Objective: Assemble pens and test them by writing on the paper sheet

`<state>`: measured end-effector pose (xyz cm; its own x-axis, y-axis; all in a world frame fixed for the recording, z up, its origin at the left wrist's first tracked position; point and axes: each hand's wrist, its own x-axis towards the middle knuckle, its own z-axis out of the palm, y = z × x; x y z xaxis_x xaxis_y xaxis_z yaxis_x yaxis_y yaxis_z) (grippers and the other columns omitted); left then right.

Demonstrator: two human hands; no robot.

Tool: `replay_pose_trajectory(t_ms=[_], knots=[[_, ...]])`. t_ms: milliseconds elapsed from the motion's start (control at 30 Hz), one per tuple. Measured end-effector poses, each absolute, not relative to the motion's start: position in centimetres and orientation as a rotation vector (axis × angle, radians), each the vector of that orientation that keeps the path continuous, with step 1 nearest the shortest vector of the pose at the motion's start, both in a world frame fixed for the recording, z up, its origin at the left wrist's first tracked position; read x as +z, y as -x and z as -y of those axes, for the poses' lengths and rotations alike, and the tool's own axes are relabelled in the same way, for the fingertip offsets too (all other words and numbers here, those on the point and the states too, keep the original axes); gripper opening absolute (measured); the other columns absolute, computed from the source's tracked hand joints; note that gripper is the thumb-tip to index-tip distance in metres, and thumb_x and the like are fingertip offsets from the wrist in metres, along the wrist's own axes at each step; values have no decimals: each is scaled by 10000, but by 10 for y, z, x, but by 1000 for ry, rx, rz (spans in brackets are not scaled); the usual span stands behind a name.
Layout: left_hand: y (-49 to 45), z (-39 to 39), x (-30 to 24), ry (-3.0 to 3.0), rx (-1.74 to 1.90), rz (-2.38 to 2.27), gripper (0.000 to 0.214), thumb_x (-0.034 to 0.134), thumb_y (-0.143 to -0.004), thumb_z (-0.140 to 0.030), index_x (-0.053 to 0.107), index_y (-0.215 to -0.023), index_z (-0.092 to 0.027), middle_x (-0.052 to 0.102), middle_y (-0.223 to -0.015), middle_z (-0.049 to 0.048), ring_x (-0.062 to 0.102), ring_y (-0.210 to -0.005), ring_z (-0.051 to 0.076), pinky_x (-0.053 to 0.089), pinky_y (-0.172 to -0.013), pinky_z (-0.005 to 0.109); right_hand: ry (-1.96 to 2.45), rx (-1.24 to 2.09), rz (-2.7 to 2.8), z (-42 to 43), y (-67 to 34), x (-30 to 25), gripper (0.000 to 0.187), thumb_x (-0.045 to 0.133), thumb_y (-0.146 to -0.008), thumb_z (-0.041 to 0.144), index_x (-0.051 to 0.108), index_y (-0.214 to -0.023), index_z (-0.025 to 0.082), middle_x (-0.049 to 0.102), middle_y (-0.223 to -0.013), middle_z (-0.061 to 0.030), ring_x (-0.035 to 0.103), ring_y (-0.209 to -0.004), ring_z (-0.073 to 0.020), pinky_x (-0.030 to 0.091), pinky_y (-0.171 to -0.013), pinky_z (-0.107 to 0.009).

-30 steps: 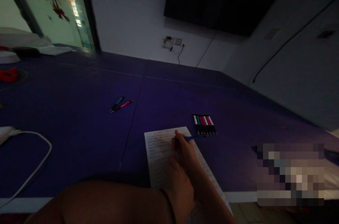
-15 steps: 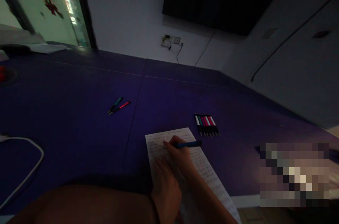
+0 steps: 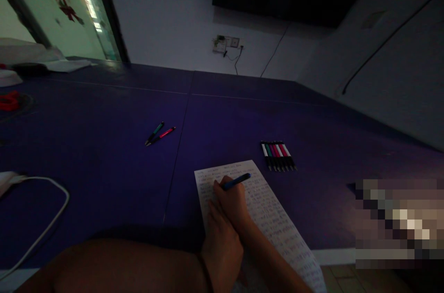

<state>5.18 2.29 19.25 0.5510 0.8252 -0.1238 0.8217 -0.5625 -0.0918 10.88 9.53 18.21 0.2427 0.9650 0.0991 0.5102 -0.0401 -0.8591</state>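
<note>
My right hand (image 3: 231,198) grips a blue pen (image 3: 240,180) near the upper left of a handwritten sheet of paper (image 3: 274,219). The pen leans up to the right, and its tip is hidden by the fingers. My left hand (image 3: 222,249) lies flat on the sheet just below, its fingers stretched out and touching the right wrist area. Lines of small writing cover much of the page, too dim to read.
Several pens (image 3: 278,156) lie in a row right of the sheet. A green pen (image 3: 155,132) and a red pen (image 3: 163,135) lie farther left on the purple table (image 3: 114,163). A white cable (image 3: 52,180) curves at left, near a red object (image 3: 9,100).
The blue pen has tipped from nearly level to slanting upward, and my right hand has turned slightly with it. My left hand stays on the sheet. The whole view has shifted a little.
</note>
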Motion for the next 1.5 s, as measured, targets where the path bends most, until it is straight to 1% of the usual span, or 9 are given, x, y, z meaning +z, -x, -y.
replay_pose_trajectory(t_ms=[100,333,533,667,767,1000,1233,1333,1500], knots=[[-51,-23,195,2758,250,1408,915,614,-462,-609,468,-1127,1,439,-1153,289,389,-1075,430,341,-864,473,1701,644,1369,-96,-108,181,243,475,-627,267,353,-427,204,390,-353,41,348,-361,-75,219,-356,-211],[-51,-24,199,2792,393,1421,858,569,-535,-605,461,-1134,0,380,-1205,280,338,-1122,421,326,-887,471,1694,676,1393,-96,-109,180,243,466,-636,270,359,-428,202,381,-355,44,347,-359,-75,230,-360,-211],[-49,-23,202,2793,417,1436,858,578,-520,-606,473,-1131,-13,444,-1167,264,327,-1135,410,310,-905,469,1678,663,1381,-96,-109,179,240,462,-628,261,355,-421,203,384,-353,46,334,-358,-72,233,-364,-212],[-50,-22,200,2778,479,1394,831,539,-568,-606,461,-1143,-11,430,-1181,267,335,-1134,402,291,-915,476,1680,670,1393,-96,-109,180,237,472,-625,257,361,-424,202,399,-354,41,357,-363,-76,240,-366,-210],[-51,-22,198,2774,476,1402,828,539,-566,-606,480,-1123,4,413,-1192,275,316,-1143,410,279,-924,477,1695,664,1389,-95,-109,182,239,469,-632,256,361,-425,204,405,-354,35,373,-368,-82,241,-367,-213],[-50,-23,199,2783,482,1390,838,532,-563,-618,475,-1128,-2,418,-1188,271,319,-1139,412,313,-899,467,1727,647,1424,-96,-110,180,226,458,-637,256,362,-440,203,403,-366,36,374,-363,-81,239,-375,-215],[-50,-23,203,2785,434,1402,840,562,-555,-593,454,-1142,-2,440,-1161,281,371,-1108,402,325,-891,467,1722,643,1426,-96,-109,178,209,448,-615,217,347,-433,200,382,-364,43,353,-364,-73,242,-380,-211],[-50,-24,204,2788,456,1373,825,547,-571,-594,450,-1150,-15,416,-1186,272,344,-1125,408,317,-897,484,1723,641,1399,-96,-109,179,210,439,-618,224,343,-433,197,376,-363,46,342,-362,-69,238,-375,-205],[-51,-27,206,2787,617,1351,878,515,-573,-620,393,-1192,-9,314,-1258,267,286,-1156,415,314,-910,475,1741,647,1403,-96,-109,181,201,425,-629,231,350,-446,193,377,-365,47,349,-360,-69,248,-377,-199]])
